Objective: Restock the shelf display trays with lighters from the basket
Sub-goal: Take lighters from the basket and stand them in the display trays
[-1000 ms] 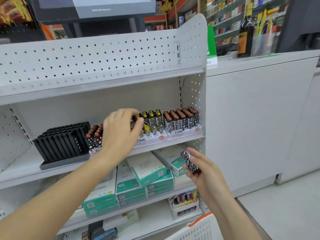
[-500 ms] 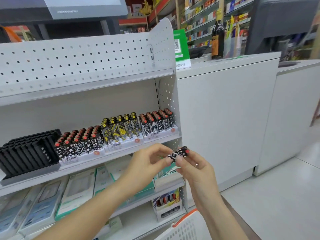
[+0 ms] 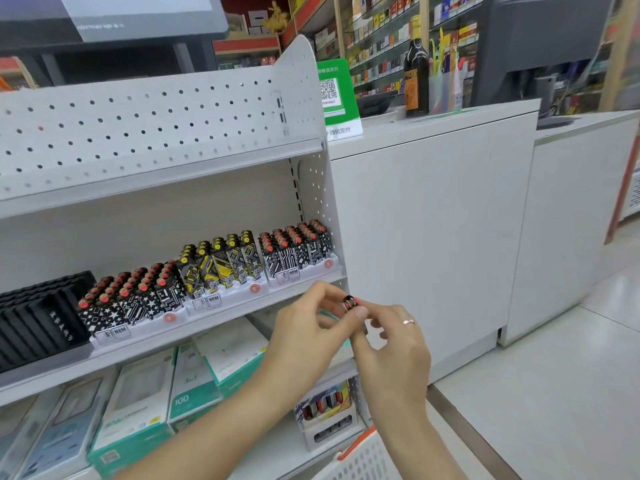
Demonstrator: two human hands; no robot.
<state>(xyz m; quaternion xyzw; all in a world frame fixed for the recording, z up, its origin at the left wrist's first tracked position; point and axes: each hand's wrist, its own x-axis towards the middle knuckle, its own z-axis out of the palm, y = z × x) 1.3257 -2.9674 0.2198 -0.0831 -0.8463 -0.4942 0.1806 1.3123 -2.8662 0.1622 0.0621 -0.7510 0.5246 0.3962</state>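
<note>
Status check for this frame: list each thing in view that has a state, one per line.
Lighter: off the shelf, pinched between both hands.
Left hand: fingertips pinching the lighter.
Right hand: pinching the lighter.
Three lighter trays: look full.
Black tray: slots look empty.
Basket: only its rim in view, contents unseen.

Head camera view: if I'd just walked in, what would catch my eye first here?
Probably the two hands in the middle foreground: the left hand and right hand pinch one small lighter between their fingertips, just in front of the shelf edge. Behind them, on the middle shelf, three display trays of patterned lighters stand in a row: red-topped, yellow-topped, and red-topped again. A white basket peeks in at the bottom.
</note>
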